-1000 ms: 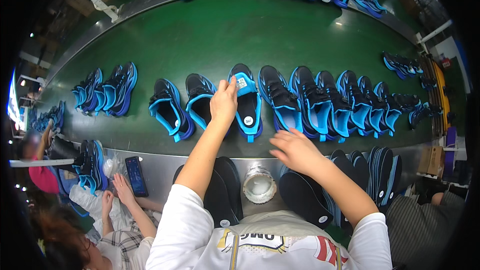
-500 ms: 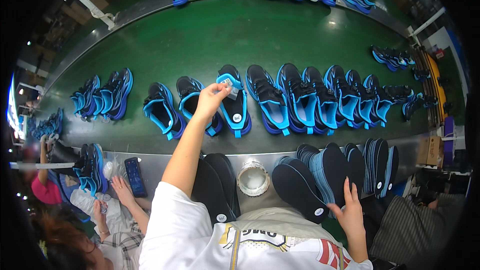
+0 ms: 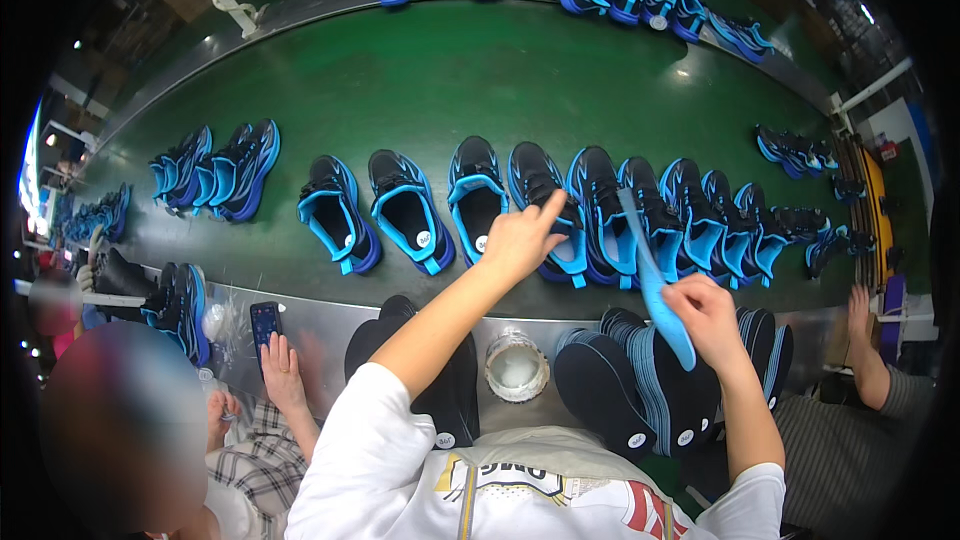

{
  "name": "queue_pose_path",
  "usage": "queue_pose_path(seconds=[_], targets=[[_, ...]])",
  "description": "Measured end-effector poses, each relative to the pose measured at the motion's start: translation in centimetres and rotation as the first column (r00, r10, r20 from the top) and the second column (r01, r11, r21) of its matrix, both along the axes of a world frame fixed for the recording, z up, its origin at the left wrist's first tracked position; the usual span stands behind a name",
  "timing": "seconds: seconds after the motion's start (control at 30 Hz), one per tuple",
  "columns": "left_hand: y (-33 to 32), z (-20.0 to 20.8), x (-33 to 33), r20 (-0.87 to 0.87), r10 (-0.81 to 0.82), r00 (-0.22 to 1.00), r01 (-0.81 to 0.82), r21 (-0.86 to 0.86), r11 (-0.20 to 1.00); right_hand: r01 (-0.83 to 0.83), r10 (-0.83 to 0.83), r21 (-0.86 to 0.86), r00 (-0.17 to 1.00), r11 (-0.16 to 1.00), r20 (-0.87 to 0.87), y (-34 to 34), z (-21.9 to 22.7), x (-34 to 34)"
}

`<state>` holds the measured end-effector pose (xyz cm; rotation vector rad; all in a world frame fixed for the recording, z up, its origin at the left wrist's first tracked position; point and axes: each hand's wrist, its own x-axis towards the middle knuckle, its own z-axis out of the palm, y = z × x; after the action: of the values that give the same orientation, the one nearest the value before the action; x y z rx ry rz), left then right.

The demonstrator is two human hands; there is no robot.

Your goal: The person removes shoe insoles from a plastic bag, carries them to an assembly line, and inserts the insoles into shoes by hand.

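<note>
My right hand is closed on a light-blue insole, held tilted above the stacks, its toe end up by the shoes. My left hand reaches over a black and blue sports shoe. Its index finger is stretched out at the shoe's opening, thumb apart, and nothing shows between them; the other fingers are partly hidden. Left of it, another such shoe has a black insole with a round white label inside. Below my right hand lie stacked black insoles with blue edges.
A row of similar shoes stands on the green table. An open white tub sits on the metal ledge between insole stacks. At left are a phone and a co-worker's hand; another person's hand is at right.
My right hand has lifted an insole off the stacks. My left hand has moved right from the third shoe to the fourth; the small whitish piece it pinched no longer shows. The view has shifted.
</note>
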<state>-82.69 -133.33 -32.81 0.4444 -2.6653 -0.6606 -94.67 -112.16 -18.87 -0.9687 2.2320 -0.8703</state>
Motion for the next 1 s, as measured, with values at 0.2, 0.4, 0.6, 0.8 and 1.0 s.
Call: queue_pose_path(seconds=[0.2, 0.4, 0.6, 0.8, 1.0], targets=[[-2.9, -0.9, -2.9, 0.180, 0.011, 0.984, -0.040, 0.159, 0.987, 0.026, -0.214, 0.297, 0.754, 0.955, 0.621, -5.9, -1.1, -2.1], [-4.1, -0.3, -4.4, 0.457, 0.054, 0.888, -0.323, 0.536, 0.780, -0.149, -0.165, 0.344, 0.661, 0.927, 0.732, -10.1, -2.9, -2.4], [-3.6, -0.6, -3.3, 0.375, 0.068, 0.925, -0.296, 0.596, 0.747, -0.162, -0.048, 0.312, 0.819, 0.936, 0.571, -8.7, -5.5, -2.9], [-2.5, -1.0, -2.6, 0.386, 0.066, 0.920, -0.320, 0.644, 0.695, -0.405, 0.509, 0.356, 0.816, 0.842, -0.275, -9.0, -13.8, 1.7], [-0.7, -1.2, -2.4, 0.231, 0.197, 0.953, -0.300, 0.620, 0.725, -0.328, 0.367, 0.182, 0.690, 0.927, -0.624, -8.5, -11.7, 3.5]])
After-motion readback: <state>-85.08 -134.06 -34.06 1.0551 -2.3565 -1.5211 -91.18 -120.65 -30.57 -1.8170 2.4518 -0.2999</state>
